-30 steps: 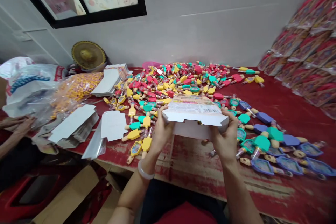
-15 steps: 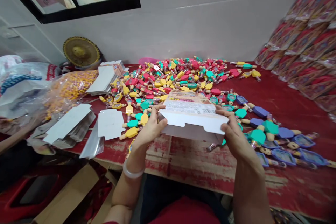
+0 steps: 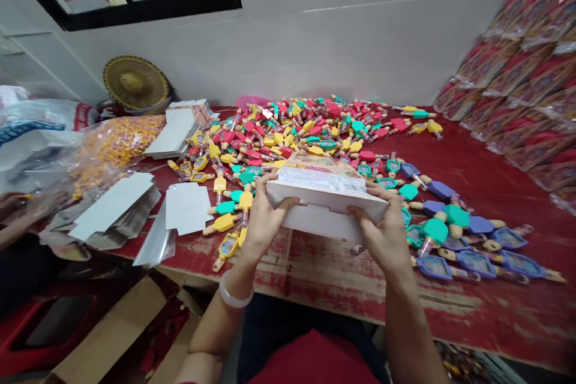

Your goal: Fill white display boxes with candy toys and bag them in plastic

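The left hand (image 3: 269, 216) grips one end of a paper box (image 3: 321, 183), and the right hand (image 3: 382, 231) grips the other end. Both thumbs press on the white side that faces the person. The top of the box has print and black lines on it. The box is over the near part of a red table (image 3: 513, 306), in the middle, but I can't quite tell if its bottom touches the wood.

Behind the box is a big pile of little toys (image 3: 288, 132) in red, yellow and green. Purple toys (image 3: 479, 263) lie near the right hand, with green ones (image 3: 435, 230) next to them. On the left side, a flat white card (image 3: 188, 209) lies just beside a clear plastic sheet (image 3: 155, 246). Next to that is a stack of folded cards (image 3: 112, 207). A white ring (image 3: 236, 294) goes around the left wrist.
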The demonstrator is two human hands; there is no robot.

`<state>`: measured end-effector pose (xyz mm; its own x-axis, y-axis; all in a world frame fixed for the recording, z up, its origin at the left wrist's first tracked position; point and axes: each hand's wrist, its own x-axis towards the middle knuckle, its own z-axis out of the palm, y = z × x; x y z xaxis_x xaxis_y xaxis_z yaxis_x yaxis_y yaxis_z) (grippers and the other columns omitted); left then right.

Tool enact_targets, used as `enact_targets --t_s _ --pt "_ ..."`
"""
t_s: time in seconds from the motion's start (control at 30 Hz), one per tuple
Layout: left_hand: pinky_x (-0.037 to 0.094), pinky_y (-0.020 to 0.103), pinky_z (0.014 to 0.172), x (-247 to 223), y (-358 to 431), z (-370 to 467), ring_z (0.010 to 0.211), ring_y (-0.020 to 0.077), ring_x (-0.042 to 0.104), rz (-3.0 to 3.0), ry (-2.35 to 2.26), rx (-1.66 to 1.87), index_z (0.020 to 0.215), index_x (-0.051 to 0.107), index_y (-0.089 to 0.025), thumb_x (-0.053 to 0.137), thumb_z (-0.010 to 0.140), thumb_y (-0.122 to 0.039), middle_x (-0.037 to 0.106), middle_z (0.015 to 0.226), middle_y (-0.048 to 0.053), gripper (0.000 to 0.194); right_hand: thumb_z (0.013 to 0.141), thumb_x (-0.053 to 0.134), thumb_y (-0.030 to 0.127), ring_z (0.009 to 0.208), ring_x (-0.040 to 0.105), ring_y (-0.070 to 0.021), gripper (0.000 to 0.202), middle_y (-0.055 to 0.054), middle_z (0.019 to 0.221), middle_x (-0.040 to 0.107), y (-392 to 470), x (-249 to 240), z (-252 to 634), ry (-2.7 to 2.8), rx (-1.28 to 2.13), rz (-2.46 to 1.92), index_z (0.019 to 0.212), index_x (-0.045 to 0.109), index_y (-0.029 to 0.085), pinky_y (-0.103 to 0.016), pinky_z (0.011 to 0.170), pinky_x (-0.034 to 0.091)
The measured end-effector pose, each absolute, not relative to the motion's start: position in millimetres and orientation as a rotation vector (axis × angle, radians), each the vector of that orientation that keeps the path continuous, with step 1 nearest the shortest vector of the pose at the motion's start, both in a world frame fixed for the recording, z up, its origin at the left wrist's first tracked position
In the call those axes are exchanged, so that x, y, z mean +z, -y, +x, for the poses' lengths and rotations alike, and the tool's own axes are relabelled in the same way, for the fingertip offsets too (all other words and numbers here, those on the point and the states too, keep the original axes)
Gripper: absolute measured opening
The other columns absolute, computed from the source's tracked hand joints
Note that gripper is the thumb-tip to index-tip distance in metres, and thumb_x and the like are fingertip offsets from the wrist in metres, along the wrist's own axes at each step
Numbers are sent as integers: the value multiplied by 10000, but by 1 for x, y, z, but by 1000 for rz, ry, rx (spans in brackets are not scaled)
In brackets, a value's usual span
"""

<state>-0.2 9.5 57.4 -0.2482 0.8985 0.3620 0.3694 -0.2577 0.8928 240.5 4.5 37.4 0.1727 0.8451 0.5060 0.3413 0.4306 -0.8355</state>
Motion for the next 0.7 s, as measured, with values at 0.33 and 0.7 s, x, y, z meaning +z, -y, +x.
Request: enact_targets --t_s 0.33,0.7 --pt "538 415 1090 67 36 -4 1377 341 561 1393 -1041 1659 1613 288 -257 786 801 -582 515 1537 144 1007 878 725 539 1432 481 -290 455 -105 1489 575 -4 -20 229 1342 935 -1036 1239 655 270 -534 1203 359" --pt "175 721 1231 -138 46 80 1574 479 138 2256 -1699 113 1602 314 -63 707 894 -490 235 1662 322 915 776 739 651 1078 699 -283 550 -129 1131 751 33 -107 285 884 1024 -1468 1069 728 187 -446 937 571"
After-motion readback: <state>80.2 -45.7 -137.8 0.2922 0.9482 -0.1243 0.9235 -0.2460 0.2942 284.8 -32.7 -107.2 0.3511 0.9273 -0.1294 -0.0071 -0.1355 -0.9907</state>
